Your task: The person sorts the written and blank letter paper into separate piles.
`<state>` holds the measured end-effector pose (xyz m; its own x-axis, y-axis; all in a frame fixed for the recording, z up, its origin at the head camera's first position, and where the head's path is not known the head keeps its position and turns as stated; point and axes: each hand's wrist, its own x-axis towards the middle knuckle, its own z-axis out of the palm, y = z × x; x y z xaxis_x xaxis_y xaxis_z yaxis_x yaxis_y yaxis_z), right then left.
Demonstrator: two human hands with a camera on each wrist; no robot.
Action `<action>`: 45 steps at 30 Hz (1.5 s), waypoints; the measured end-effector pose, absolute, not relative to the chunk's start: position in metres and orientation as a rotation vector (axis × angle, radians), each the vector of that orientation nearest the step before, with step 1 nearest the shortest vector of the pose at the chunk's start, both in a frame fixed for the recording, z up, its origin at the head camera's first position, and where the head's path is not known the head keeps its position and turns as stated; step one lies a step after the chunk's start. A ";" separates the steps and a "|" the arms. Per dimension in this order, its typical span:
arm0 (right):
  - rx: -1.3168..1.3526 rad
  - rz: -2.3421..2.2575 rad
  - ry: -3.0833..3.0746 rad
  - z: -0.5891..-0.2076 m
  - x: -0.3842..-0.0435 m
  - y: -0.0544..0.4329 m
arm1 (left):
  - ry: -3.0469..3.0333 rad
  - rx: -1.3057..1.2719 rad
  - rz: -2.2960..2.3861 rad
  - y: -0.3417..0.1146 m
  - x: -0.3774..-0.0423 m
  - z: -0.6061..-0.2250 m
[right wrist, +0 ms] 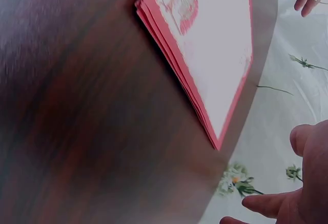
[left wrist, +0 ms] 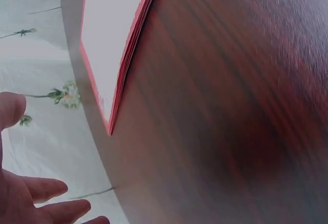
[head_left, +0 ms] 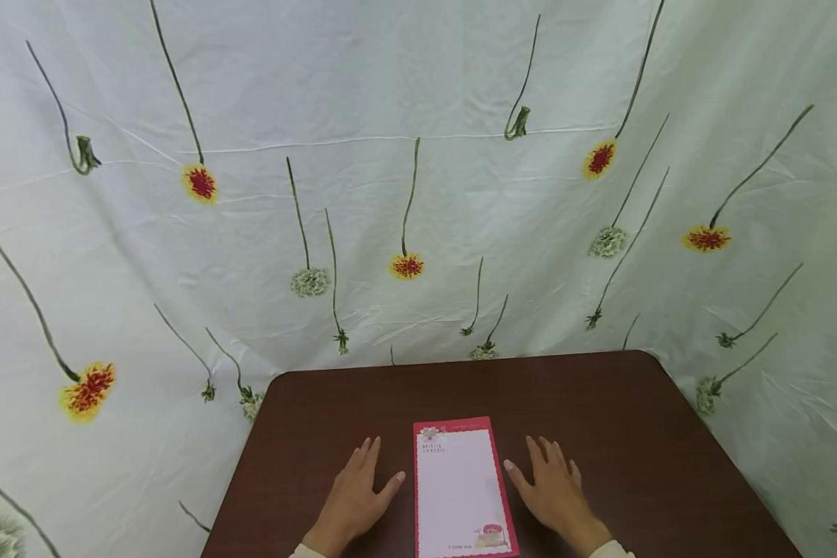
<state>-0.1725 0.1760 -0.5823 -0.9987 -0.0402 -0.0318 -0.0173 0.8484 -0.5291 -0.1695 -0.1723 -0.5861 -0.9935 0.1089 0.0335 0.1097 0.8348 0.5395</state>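
Note:
Between the two hands lies a tall notepad (head_left: 460, 488) with a pink-red border, a pale blank middle, a white flower at its top left and a small printed picture at its bottom right. The left hand (head_left: 356, 492) is left of it, fingers spread and holding nothing. On the other side the right hand (head_left: 554, 488) has its fingers extended, apart from the pad. In the left wrist view the pad (left wrist: 110, 44) shows a stack of several layers along its edge; the left fingers (left wrist: 64, 209) are at lower left. The right wrist view shows the pad (right wrist: 215, 44) and right fingers (right wrist: 266, 203).
A dark brown wooden table (head_left: 335, 411) with rounded far corners carries the pad. Behind and around it hangs a white cloth (head_left: 363, 93) printed with upside-down flowers, close to the table's far edge. Pale sleeve cuffs (head_left: 610, 550) show at the wrists.

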 end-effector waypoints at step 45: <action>-0.063 -0.820 2.949 -0.629 -0.161 0.143 | -3.121 -0.414 -1.089 -0.135 -0.155 -0.637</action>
